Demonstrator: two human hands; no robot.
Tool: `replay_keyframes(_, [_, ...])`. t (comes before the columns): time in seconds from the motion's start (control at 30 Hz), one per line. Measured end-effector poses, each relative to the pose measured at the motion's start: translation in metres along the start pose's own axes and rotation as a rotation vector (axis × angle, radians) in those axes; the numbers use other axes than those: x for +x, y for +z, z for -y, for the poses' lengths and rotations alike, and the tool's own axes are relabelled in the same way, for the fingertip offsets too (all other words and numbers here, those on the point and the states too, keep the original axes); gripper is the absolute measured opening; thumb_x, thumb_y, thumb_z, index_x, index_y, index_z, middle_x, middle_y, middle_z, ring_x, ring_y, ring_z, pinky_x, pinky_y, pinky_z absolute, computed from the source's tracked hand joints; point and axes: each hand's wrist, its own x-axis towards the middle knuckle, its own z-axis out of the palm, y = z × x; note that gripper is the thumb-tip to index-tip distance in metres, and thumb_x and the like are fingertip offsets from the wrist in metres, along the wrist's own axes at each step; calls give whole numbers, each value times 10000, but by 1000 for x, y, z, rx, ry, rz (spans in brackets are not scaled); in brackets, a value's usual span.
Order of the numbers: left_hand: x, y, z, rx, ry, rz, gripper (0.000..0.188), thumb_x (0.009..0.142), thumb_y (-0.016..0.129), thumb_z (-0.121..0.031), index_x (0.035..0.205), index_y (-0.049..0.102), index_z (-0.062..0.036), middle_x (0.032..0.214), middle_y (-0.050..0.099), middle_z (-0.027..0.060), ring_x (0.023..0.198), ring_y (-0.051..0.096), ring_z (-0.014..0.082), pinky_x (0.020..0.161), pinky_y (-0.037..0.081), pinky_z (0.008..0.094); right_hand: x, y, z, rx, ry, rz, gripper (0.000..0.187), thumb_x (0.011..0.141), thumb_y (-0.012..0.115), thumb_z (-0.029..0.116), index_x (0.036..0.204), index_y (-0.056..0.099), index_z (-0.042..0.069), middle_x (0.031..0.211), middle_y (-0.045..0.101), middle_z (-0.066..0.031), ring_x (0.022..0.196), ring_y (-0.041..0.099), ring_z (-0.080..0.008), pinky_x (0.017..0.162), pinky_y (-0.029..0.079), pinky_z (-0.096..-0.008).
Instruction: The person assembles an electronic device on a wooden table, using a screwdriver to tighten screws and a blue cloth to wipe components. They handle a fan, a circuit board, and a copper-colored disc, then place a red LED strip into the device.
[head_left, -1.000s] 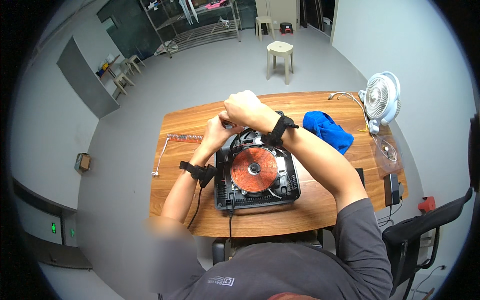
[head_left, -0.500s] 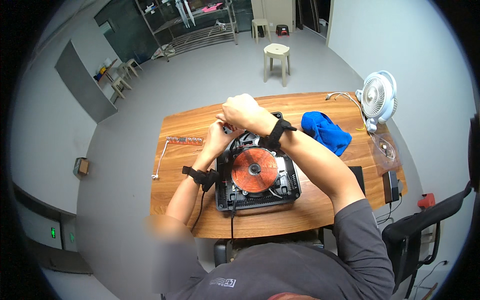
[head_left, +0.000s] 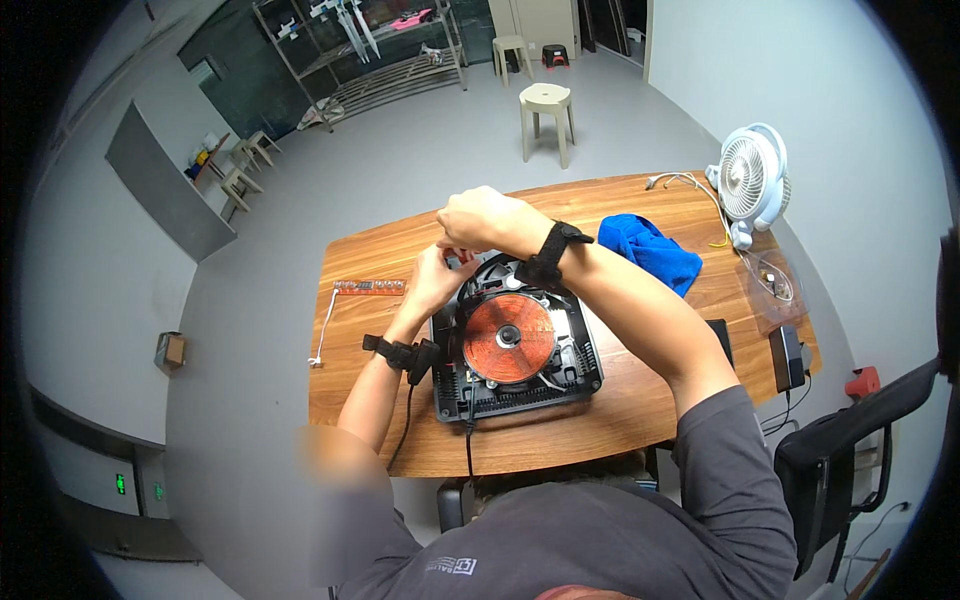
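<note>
An opened induction cooker [head_left: 590, 376] lies on the wooden table, its round copper coil [head_left: 490, 352] facing up in a black casing. Over the casing's far left corner my two hands meet. My left hand [head_left: 436, 276] is closed, fingertips pinched near a small reddish part that is mostly hidden. Just above it my right hand [head_left: 482, 218] is curled into a fist, knuckles up, and its fingertips are out of sight. What either hand holds cannot be made out. Black straps circle both wrists, and a dark cable crosses the casing's near edge.
Left of the cooker lies a narrow circuit board [head_left: 370, 287] with a white lead. To the right are a crumpled blue cloth [head_left: 650, 252], a white fan [head_left: 750, 180], a clear plastic bag [head_left: 775, 300] and a black power adapter [head_left: 787, 358]. A black chair [head_left: 850, 450] stands at the right.
Both hands stay together at the cooker's far left corner. My right fist has shifted very slightly left, and the whole view has tilted a little.
</note>
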Motion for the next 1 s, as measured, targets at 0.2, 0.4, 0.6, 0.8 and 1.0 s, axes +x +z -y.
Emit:
replay_keyframes(0.2, [2,9,3,25,-22,-174,370,784,860,-234,926,701,69,837,743,186,783,724,227,728,556,375,-3,-9,19,-34,117,-12,358,958,618,420,899,796,115,872,772,-97,861,761,-248,734,586,-383])
replay_keyframes(0.4, [-3,2,-8,-82,-1,-111,307,806,838,-97,1042,703,46,966,751,94,868,665,115,763,541,304,-19,-9,8,-100,-56,-79,266,907,667,327,1004,774,104,881,771,-104,877,758,-278,729,590,-405])
replay_keyframes(0.6, [-2,-2,2,-101,-50,-27,238,820,821,-110,979,685,5,906,718,39,824,655,115,768,538,301,-8,-6,3,113,-20,9,297,909,675,324,978,770,50,874,765,-136,867,752,-321,738,600,-424])
replay_keyframes(0.8, [3,7,17,-310,1,-81,329,792,836,-129,1051,671,-11,886,716,51,805,651,128,782,535,304,-5,-3,13,57,144,-37,375,954,621,406,910,790,73,869,766,-142,835,755,-312,748,592,-413])
replay_keyframes(1.0, [-2,-5,2,-205,57,-114,421,787,838,-127,1135,646,12,941,715,74,879,651,130,805,532,295,-12,1,4,41,-28,-98,350,909,664,372,1050,734,60,909,763,-158,890,753,-310,783,593,-428])
